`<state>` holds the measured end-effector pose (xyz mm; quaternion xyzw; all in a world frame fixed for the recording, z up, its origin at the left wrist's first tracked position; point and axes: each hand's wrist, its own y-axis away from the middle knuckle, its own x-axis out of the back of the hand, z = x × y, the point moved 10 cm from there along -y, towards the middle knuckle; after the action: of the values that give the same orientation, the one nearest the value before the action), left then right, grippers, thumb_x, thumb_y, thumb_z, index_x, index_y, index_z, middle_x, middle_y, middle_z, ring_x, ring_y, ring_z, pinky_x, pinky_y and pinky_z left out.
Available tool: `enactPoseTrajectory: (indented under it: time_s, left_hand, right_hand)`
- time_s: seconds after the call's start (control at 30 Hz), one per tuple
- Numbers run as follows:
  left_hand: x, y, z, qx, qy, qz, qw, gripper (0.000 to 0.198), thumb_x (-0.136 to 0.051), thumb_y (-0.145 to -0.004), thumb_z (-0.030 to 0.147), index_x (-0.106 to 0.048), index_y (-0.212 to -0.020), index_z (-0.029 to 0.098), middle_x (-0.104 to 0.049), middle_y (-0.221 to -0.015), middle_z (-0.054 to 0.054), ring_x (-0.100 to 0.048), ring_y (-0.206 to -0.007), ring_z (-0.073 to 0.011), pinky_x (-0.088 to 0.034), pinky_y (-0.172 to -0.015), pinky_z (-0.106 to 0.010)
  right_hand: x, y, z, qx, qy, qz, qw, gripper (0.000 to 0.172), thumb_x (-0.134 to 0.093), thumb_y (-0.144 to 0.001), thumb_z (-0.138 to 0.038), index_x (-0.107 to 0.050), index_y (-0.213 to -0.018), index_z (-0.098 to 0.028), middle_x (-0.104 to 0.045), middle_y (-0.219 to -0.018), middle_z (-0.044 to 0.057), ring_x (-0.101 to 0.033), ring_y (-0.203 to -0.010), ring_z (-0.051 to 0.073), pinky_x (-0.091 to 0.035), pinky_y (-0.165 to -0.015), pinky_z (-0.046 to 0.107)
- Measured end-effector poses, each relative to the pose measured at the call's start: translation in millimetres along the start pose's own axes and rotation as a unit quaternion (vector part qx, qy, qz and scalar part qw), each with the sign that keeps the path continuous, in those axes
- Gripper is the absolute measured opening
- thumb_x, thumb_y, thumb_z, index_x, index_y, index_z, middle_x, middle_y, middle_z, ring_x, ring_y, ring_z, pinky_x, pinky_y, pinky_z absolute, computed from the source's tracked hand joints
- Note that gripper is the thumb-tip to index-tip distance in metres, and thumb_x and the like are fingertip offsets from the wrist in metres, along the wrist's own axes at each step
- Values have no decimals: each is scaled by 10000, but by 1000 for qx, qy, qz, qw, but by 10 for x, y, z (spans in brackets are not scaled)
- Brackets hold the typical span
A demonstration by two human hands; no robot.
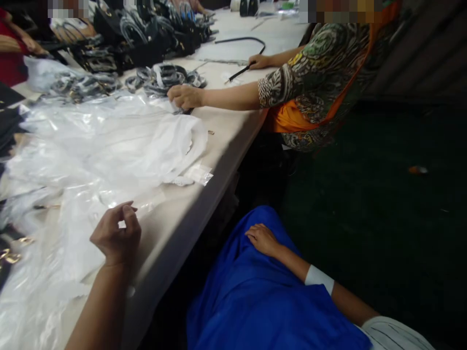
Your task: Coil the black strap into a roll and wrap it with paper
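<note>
My left hand [118, 232] is over the near edge of a pile of clear plastic bags [109, 146] on the table. Its thumb and forefinger curl toward each other in a loose pinch, and whether any plastic is between them cannot be made out. My right hand [261, 239] rests with fingers laid out on the blue cloth [251, 301] over my lap, holding nothing. A small gold-coloured metal piece [210, 132] lies beyond the bags. Gold-coloured metal fittings [10, 255] show at the left edge.
Across the table [189, 214], a co-worker's hand [187, 97] touches plastic beside bundled wrapped straps [164, 78]. That person's other hand [258, 61] holds a black strap [241, 73]. Black handbags [146, 43] are heaped at the back. Another person's arm [31, 43] reaches in at far left.
</note>
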<state>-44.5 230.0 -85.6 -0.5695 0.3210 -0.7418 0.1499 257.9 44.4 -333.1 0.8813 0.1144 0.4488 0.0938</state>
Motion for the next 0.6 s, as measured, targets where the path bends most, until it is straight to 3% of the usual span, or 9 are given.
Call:
enactPoseTrajectory:
  time_s: [0.17,0.33,0.43,0.5,0.6]
  left_hand:
    - [622,684,-476,-4,-115,-30,993,240,-501,-879,303,-699,-906,171,-688,-736,8,-642,-745,-146,-457,-680,-215]
    - [1071,1127,-1086,126,-122,-54,983,213,-496,-881,384,-668,-929,268,-684,-848,59,-635,-827,-153,-488,-796,-274]
    - [1092,1210,-1143,178,-67,-95,977,280,-448,-894,371,-662,-937,196,-686,-852,-3,-631,-821,-193,-484,-813,-319]
    - [1047,1195,-1069,168,-61,-113,977,329,-420,-913,385,-656,-960,160,-694,-926,-59,-631,-842,-206,-477,-813,-315]
    - [923,1119,-1069,155,-55,-124,979,321,-402,-944,383,-657,-948,189,-700,-958,-53,-641,-892,-181,-463,-829,-264]
  right_hand:
    - [-17,-66,30,28,-16,4,999,260,-473,-949,-175,-708,-1051,-219,-695,-1028,55,-589,-1005,199,-359,-961,341]
    - [-31,-202,33,29,-2,-4,1000,279,-464,-944,-190,-709,-1069,-238,-700,-1054,53,-599,-1028,209,-358,-971,338]
    - [-46,-201,-157,50,17,-10,999,309,-446,-928,-188,-718,-1070,-229,-707,-1047,70,-614,-1027,237,-382,-964,359]
    - [-71,-190,-306,75,33,-7,997,336,-423,-919,-203,-728,-1059,-210,-710,-1048,100,-629,-1011,271,-401,-960,403]
    - [-178,-269,-433,118,51,-2,992,346,-428,-891,-235,-749,-1019,-241,-724,-1021,99,-656,-979,295,-443,-937,436]
